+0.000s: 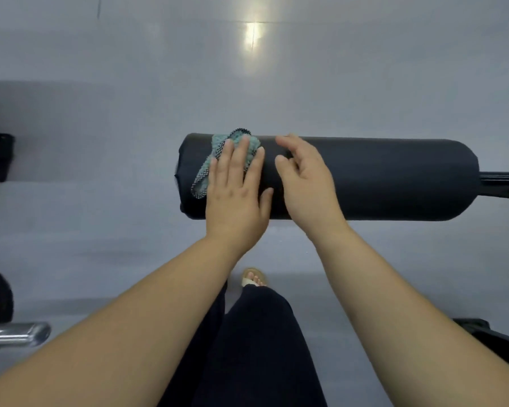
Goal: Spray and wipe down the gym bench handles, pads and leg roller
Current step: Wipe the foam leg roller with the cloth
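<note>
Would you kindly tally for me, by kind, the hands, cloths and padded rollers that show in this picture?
Hands: 2 (left hand, right hand)
Cloths: 1 (teal cloth, pressed under the left hand)
Padded rollers: 1 (black leg roller, with both hands on it)
Total: 4

Leg roller [365, 177]: black covering, matt and smooth, faintly creased at its left end. Cloth [218, 163] on the roller: teal fabric with a knobbly, rough-looking pile, edged in a black-and-white speckled weave. Floor [130, 83]: grey, smooth, semi-glossy, carrying a bright streak of reflected light. Tube [15, 334] at lower left: bare metal, polished, chrome-bright. Rod [503, 179] at the roller's right end: black, with a slight sheen in lengthwise lines. Trousers [256, 348]: dark cloth, matt, plain.
</note>
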